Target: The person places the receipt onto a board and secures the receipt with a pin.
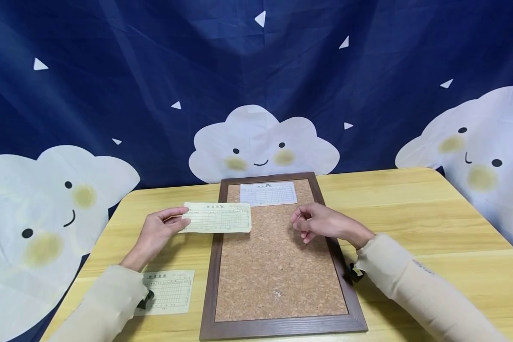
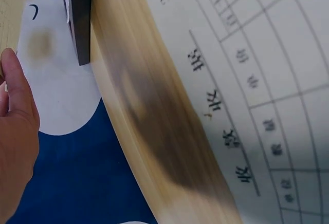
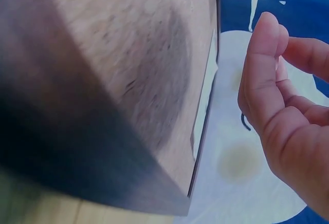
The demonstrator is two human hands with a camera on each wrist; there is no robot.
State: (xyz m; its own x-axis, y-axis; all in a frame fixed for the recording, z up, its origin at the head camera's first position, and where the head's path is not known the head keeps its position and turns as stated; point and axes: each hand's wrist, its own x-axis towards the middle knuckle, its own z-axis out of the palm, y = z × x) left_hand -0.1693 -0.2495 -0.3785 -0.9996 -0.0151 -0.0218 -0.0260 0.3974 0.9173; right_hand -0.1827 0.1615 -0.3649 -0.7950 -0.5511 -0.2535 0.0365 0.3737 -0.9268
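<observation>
In the head view my left hand (image 1: 160, 232) pinches the left end of a pale yellow receipt slip (image 1: 218, 218), thumb against fingers. The slip is held over the left frame edge of a cork board (image 1: 282, 266). The left wrist view shows part of this hand (image 2: 18, 131) at its left edge. My right hand (image 1: 320, 222) hovers over the board's right side, fingers loosely bent. In the right wrist view the thumb and a finger of this hand (image 3: 288, 116) come close together, with nothing visible between them. A white receipt slip (image 1: 267, 195) lies at the board's top.
Another yellow receipt slip (image 1: 168, 297) lies on the wooden table (image 1: 410, 209) left of the board, partly hidden by the left sleeve (image 1: 107, 304). A dark blue cloth (image 1: 154, 71) with smiling clouds hangs behind the table.
</observation>
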